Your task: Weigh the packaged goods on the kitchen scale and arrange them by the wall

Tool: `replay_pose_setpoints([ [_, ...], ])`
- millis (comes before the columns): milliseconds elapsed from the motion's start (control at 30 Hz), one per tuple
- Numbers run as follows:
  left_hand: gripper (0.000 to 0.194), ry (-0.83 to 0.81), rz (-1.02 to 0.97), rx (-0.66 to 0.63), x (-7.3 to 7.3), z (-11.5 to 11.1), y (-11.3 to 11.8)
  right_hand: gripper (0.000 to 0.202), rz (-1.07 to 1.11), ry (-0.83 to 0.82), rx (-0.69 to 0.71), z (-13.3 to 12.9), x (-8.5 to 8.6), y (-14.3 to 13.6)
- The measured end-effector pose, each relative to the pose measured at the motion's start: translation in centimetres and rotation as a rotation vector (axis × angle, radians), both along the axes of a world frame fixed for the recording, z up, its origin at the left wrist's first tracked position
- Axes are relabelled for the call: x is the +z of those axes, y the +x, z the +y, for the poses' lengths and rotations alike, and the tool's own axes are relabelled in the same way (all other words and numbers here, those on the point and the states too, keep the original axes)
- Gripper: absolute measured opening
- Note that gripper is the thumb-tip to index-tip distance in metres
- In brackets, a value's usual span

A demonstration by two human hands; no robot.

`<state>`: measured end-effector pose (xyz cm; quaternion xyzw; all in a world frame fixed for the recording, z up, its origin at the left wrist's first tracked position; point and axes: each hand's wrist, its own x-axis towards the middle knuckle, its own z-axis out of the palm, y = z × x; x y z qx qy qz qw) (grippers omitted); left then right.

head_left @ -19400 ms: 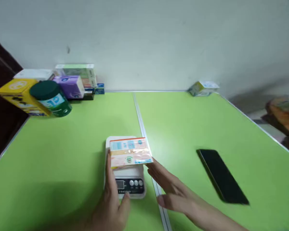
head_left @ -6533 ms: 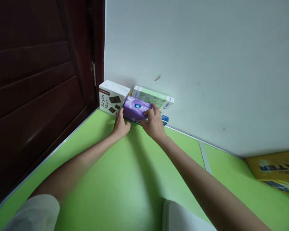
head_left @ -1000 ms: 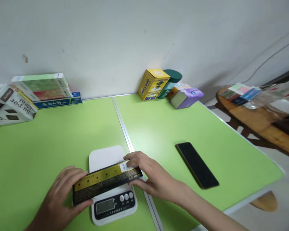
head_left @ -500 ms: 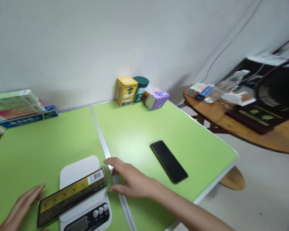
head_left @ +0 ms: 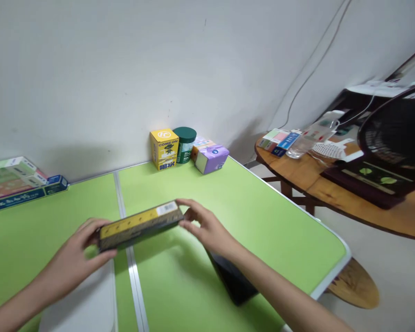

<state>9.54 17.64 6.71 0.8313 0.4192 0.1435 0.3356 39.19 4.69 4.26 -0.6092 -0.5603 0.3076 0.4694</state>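
A long black and yellow box (head_left: 141, 225) with a barcode label is held up over the green table (head_left: 173, 276). My left hand (head_left: 79, 251) grips its left end, thumb below and fingers behind. At the right end, my right hand (head_left: 205, 226) pinches the corner between thumb and fingers. The white scale (head_left: 85, 304) lies below my left forearm, partly cut off by the frame's lower edge. A black phone (head_left: 233, 279) rests on the table, partly covered by my right hand and forearm.
Along the wall stand a yellow box (head_left: 165, 150), a green-lidded jar (head_left: 185, 145) and a purple box (head_left: 211, 157). Flat boxes (head_left: 17, 182) are at the far left. A wooden table (head_left: 297, 177) with assorted items stands to the right.
The black and yellow box has been lifted off the scale and moved right and away from me. Both hands have closed on its ends. The view has shifted.
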Motion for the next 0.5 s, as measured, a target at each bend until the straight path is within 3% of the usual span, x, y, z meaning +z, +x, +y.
replay_pose_setpoints([
  [67,0.052,-0.127,-0.120,-0.004,-0.3,1.7,6.9,0.041,0.025,-0.038,-0.212,1.8,-2.0,2.9],
  [133,0.053,-0.182,-0.223,0.041,-1.9,3.7,12.8,0.045,0.034,-0.042,-0.341,4.0,-3.9,5.5],
  [233,0.049,-0.166,-0.298,0.110,-4.9,7.0,19.2,0.059,0.063,-0.013,-0.417,7.7,-6.1,8.8],
  [333,0.048,-0.126,-0.333,0.166,-7.1,9.7,22.9,0.073,0.094,-0.005,-0.477,11.1,-7.9,11.0],
  [500,0.047,-0.085,-0.397,0.305,-9.8,11.9,26.0,0.080,0.083,0.010,-0.518,14.2,-10.5,12.5],
])
